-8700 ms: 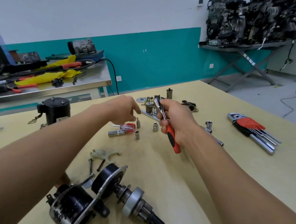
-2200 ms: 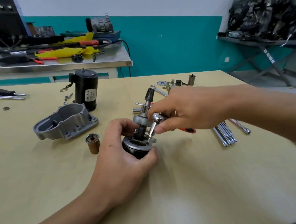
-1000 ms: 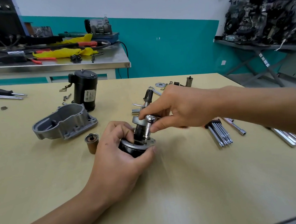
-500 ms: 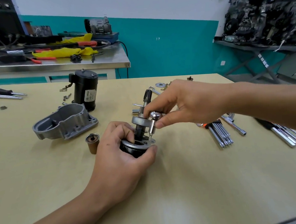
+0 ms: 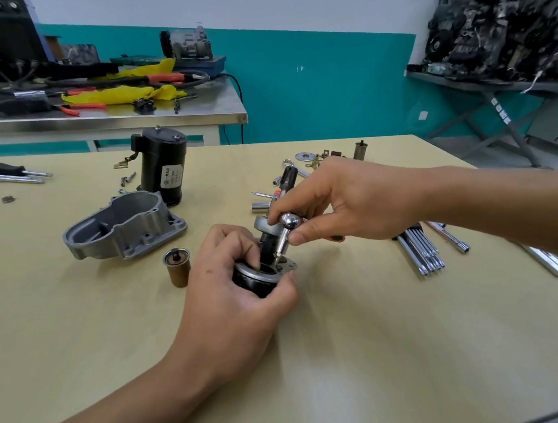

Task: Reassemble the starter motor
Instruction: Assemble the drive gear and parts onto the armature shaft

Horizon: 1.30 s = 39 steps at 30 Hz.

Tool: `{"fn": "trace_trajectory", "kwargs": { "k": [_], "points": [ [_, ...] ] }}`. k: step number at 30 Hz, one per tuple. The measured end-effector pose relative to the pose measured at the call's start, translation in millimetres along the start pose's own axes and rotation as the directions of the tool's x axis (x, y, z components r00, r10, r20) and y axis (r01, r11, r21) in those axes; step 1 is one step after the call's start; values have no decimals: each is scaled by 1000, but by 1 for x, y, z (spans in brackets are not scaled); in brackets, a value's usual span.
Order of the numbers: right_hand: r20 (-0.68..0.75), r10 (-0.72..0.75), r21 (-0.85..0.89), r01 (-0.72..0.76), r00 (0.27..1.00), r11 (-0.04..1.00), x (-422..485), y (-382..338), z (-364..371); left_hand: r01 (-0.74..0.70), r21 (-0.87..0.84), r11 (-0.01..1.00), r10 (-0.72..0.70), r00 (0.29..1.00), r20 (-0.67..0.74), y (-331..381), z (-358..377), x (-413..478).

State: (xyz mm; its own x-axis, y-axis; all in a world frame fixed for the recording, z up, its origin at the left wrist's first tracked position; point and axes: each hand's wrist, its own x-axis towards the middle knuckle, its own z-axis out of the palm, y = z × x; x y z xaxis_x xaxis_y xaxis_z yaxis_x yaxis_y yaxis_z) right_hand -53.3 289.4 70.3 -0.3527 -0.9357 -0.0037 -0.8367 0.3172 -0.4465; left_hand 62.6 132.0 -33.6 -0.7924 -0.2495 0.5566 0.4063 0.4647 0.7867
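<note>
1. As I read it, the step in hand is tightening a fastener on the flange of the starter motor core (image 5: 260,281). The core stands upright near the middle of the table (image 5: 353,357), pinion shaft (image 5: 288,176) pointing up.
2. The left hand (image 5: 232,304) steadies the core, with fingers and thumb curled round its black body.
3. The right hand (image 5: 348,201) pinches the chrome head of the ratchet driver (image 5: 290,222) between thumb and fingertips. The bit slants down to the flange rim, but the fastener itself is too small for me to make out.
4. The next move, I judge, calls for turning the head with the bit seated while the left hand stops the body twisting. The aluminium nose housing (image 5: 126,229) likely goes on afterwards.
5. I count two hands, one core, one ratchet driver, one nose housing, one black cylindrical can (image 5: 162,168), one brass-coloured bush (image 5: 177,267) and one fan of hex keys (image 5: 419,249). The small parts at the far edge I can't count.
</note>
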Motion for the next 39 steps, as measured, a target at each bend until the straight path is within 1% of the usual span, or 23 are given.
{"fn": "trace_trajectory", "kwargs": {
  "k": [6,10,22,25,27,29,30,32,33,34,36,37,39],
  "points": [
    [18,24,7,-24,1000,1000,1,2,-5,16,-2,1000,-16,1000,-15,0,-1,1],
    [24,18,-7,-17,1000,1000,-1,3,-3,59,-93,994,-58,998,20,0,-1,1],
    [-62,-28,-33,26,998,999,-2,0,1,73,-95,993,-73,997,0,-4,-2,2],
    [-47,-15,-47,13,999,999,-1,-6,1,63,-76,995,-64,998,-21,-4,-2,1],
    [-4,70,-60,-70,998,996,1,-9,0,57,-85,995,-60,998,-26,-2,-1,1],
    [42,216,-76,-213,975,974,4,-13,-2,48,-87,995,-51,998,-25,-1,0,0],
    [48,302,-62,-299,952,952,5,-15,-1,42,-73,996,-44,999,-25,0,0,0],
    [41,460,45,-462,887,886,9,-18,1,32,-47,998,-33,999,-22,0,0,0],
    [27,502,86,-503,864,860,11,-20,0,36,-51,998,-37,999,-20,0,0,-1],
    [2,511,90,-509,859,856,11,-20,-2,47,-66,997,-48,999,-18,0,0,0],
    [-56,463,57,-460,885,886,9,-21,-11,78,-104,992,-80,997,-18,0,0,0],
    [-60,404,26,-403,913,915,6,-21,-15,87,-119,989,-90,996,-21,-1,0,1],
    [-16,262,-52,-262,965,964,-1,-21,-17,83,-128,988,-87,996,-24,-1,-1,0]
  ]
}}
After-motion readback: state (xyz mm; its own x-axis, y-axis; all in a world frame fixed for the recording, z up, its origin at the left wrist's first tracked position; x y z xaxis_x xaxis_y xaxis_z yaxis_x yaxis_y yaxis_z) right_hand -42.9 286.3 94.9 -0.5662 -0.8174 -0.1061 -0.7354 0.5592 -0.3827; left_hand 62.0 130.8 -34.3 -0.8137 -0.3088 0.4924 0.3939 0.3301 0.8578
